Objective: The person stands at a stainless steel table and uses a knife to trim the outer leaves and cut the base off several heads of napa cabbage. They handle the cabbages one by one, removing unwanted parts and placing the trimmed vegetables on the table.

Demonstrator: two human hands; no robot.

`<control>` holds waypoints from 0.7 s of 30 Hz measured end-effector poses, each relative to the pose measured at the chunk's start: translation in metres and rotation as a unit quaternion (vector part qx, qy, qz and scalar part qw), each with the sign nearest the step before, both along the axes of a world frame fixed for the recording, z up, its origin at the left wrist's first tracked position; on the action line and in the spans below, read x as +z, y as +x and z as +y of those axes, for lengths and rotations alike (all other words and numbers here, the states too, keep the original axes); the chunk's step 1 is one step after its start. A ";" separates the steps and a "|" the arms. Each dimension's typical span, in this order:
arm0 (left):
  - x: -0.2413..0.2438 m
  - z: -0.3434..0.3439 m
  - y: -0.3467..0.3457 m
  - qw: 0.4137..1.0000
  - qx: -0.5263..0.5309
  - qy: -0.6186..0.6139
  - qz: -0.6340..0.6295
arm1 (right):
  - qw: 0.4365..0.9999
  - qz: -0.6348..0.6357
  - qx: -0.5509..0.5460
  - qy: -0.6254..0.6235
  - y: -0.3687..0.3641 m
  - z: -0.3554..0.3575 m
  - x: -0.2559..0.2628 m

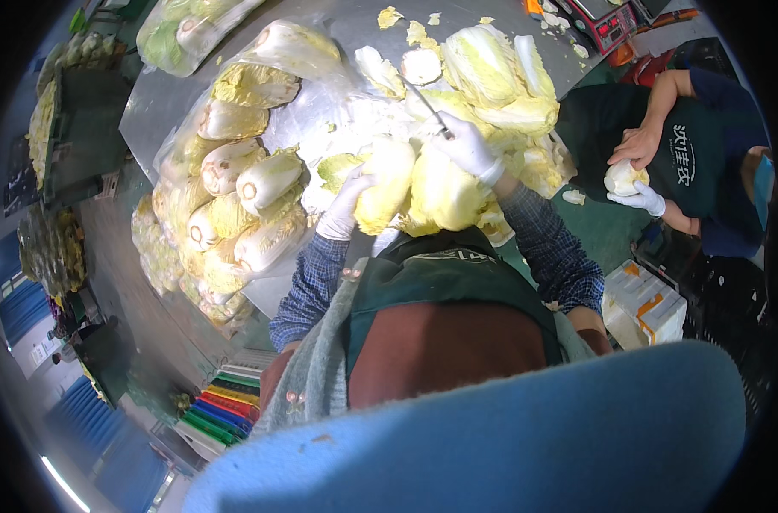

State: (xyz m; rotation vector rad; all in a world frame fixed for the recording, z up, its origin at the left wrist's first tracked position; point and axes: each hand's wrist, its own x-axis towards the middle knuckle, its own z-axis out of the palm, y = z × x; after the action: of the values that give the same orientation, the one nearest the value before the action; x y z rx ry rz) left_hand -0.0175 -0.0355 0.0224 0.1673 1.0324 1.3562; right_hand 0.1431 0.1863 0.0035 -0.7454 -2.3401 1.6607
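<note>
My left hand [348, 204], in a white glove, holds a yellow napa cabbage [386, 186] by its left side at the near part of the metal table. In my gloved right hand [460, 146] is a knife [428, 109], its blade pointing away and to the left. Below the right hand lies another trimmed cabbage [448, 189]. Loose leaves [337, 172] and bright scraps lie around both hands. Beyond them are a cut-off leaf [380, 69], a cut cabbage base [421, 67] and more peeled cabbages [482, 66]. The fingertips of the left hand are partly hidden.
Untrimmed cabbages [228, 167] fill an open plastic bag at the left, with another bag [187, 32] behind. A red digital scale [610, 25] stands at the far right. Beside the table's right side, a co-worker [677, 147] holds a small cabbage piece [624, 177]. White foam boxes [645, 304] sit below.
</note>
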 end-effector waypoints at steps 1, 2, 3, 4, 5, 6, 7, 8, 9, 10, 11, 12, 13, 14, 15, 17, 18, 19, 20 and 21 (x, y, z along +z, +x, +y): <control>0.005 -0.010 0.001 0.987 0.051 0.026 -0.150 | 0.999 0.023 -0.017 0.023 0.005 0.007 -0.012; 0.008 -0.015 0.001 0.948 0.101 0.050 -0.297 | 0.997 0.045 -0.034 0.046 0.012 0.013 -0.024; 0.008 -0.015 -0.004 0.963 0.117 0.055 -0.238 | 0.994 0.071 -0.048 0.067 0.010 0.017 -0.031; 0.003 -0.018 -0.003 0.972 0.137 0.059 -0.182 | 0.956 0.161 -0.048 0.241 0.007 0.011 -0.017; -0.002 -0.021 -0.002 0.978 0.157 0.062 -0.125 | 0.965 0.131 -0.031 0.226 0.006 0.004 -0.002; -0.008 -0.021 -0.001 0.982 0.157 0.019 -0.106 | 0.972 0.098 -0.014 0.212 0.004 -0.008 0.026; -0.009 -0.017 -0.001 0.992 0.125 0.023 -0.020 | 0.978 0.065 -0.001 0.200 0.001 -0.017 0.044; -0.010 -0.010 0.001 0.993 0.090 0.027 0.066 | 0.990 0.030 0.005 0.138 -0.001 -0.025 0.050; -0.011 -0.006 0.005 0.986 0.056 0.030 0.152 | 0.984 0.009 0.021 0.179 -0.005 -0.034 0.060; -0.002 -0.001 0.011 0.980 0.041 0.005 0.194 | 0.975 -0.012 0.036 0.219 -0.010 -0.042 0.072; 0.007 0.003 0.017 0.967 0.032 0.000 0.252 | 0.964 -0.033 0.051 0.259 -0.015 -0.048 0.078; 0.019 0.012 0.022 0.952 0.017 -0.001 0.306 | 0.945 -0.009 0.014 0.328 -0.019 -0.054 0.063; 0.027 0.017 0.026 0.933 0.002 -0.003 0.360 | 0.965 -0.024 -0.007 0.262 -0.024 -0.048 0.047; 0.031 0.018 0.029 0.933 0.009 -0.004 0.360 | 0.980 -0.036 -0.022 0.196 -0.032 -0.037 0.031; 0.030 0.017 0.029 0.937 0.017 0.001 0.348 | 0.990 -0.043 -0.035 0.127 -0.040 -0.032 0.034; 0.027 0.015 0.028 0.946 0.032 0.011 0.324 | 0.998 -0.033 -0.058 -0.022 -0.035 -0.023 0.046; 0.026 0.015 0.025 0.941 0.040 0.016 0.337 | 0.998 -0.008 -0.049 -0.042 -0.029 -0.020 0.048; 0.027 0.014 0.025 0.936 0.051 0.014 0.348 | 0.997 0.014 -0.035 -0.067 -0.024 -0.022 0.050; 0.029 0.012 0.025 0.931 0.063 0.012 0.360 | 0.994 0.086 -0.038 0.052 -0.019 -0.028 0.049; 0.031 0.012 0.024 0.926 0.074 0.009 0.370 | 0.984 0.113 -0.031 0.132 -0.013 -0.035 0.050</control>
State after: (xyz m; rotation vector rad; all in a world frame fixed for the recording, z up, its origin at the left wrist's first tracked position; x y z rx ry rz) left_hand 0.0069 -0.0238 0.0538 0.6646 1.6865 1.4706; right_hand 0.1299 0.1516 0.0532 -0.5405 -2.2887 1.2983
